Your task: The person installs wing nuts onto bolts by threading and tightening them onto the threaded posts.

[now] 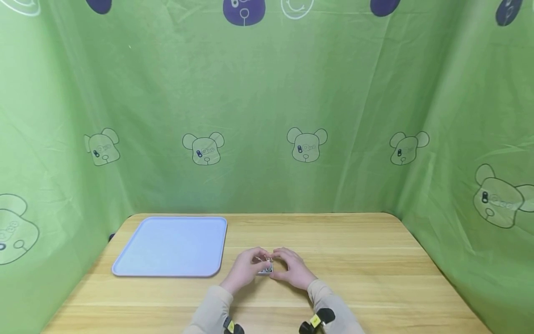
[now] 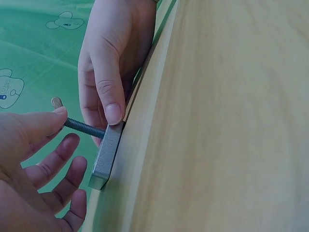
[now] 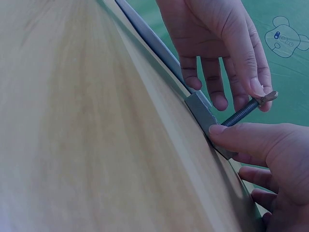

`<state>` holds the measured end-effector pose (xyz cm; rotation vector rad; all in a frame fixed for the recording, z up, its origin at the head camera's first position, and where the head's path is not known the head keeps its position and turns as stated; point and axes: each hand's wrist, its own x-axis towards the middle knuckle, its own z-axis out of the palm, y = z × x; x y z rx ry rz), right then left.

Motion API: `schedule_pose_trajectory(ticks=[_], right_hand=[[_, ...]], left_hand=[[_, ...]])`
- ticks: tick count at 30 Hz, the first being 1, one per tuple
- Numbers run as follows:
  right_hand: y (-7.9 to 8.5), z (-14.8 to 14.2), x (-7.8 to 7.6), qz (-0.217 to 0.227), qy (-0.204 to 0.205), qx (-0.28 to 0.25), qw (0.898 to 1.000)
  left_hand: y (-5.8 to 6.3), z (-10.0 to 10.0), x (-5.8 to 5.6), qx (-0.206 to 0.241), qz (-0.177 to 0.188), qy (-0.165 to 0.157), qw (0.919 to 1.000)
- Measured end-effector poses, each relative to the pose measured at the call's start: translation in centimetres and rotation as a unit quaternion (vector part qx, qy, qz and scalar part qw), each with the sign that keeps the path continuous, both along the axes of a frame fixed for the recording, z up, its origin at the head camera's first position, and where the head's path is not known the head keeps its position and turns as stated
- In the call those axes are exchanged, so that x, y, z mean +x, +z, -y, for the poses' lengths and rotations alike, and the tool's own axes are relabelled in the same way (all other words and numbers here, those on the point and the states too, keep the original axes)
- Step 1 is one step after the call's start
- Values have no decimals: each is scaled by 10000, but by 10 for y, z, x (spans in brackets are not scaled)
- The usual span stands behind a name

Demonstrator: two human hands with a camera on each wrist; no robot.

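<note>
A small grey metal block (image 2: 107, 157) lies on the wooden table, with a threaded wing bolt (image 2: 84, 127) standing up out of it. My left hand (image 1: 245, 269) pinches the flattened head of the bolt between thumb and forefinger; its other fingers hang loosely beside the block in the left wrist view. From the opposite side, my right hand (image 1: 295, 270) grips the end of the block, the thumb pressed on its near face. In the head view the fingers cover much of the block and bolt. Part of the thread shows between the bolt's head and the block (image 3: 205, 116).
A pale blue rectangular tray (image 1: 171, 248) lies on the left part of the wooden table (image 1: 354, 250). Green curtains (image 1: 267, 93) printed with bear heads hang behind the table and at both sides.
</note>
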<state>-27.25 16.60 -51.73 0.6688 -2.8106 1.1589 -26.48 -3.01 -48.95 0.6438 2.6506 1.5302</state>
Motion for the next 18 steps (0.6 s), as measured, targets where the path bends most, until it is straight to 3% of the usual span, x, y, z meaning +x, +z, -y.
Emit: schedule_pose_trajectory(ticks=[18], right_hand=[[0,0,0,4,-7,-50,10000]], left_hand=[[-1,-1,0,108,83,-48,9999]])
